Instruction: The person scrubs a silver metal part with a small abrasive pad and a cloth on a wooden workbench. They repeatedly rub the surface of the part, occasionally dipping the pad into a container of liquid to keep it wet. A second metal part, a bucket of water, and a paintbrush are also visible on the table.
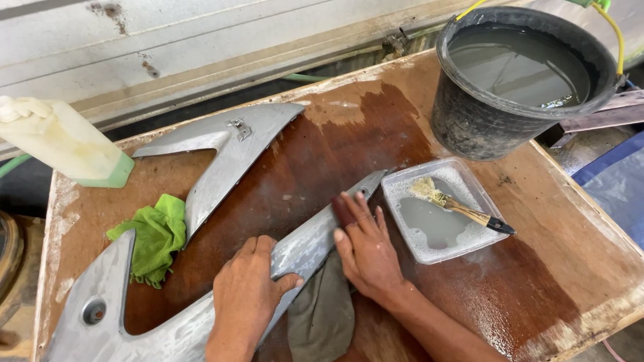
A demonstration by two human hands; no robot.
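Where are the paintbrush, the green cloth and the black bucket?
paintbrush (461, 209), head view, on its wooden handle.
green cloth (154, 237), head view, on its crumpled middle.
black bucket (473, 122), head view, on its outer wall.

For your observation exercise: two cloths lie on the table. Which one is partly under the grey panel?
The grey cloth, tucked under the panel between both hands; the green cloth lies apart, left.

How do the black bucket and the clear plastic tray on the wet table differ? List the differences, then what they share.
The black bucket is round, deep and opaque, while the clear plastic tray is square-cornered, shallow and see-through. The bucket has a yellow wire handle; the tray has none. A brush lies in the tray only. Both hold cloudy grey water.
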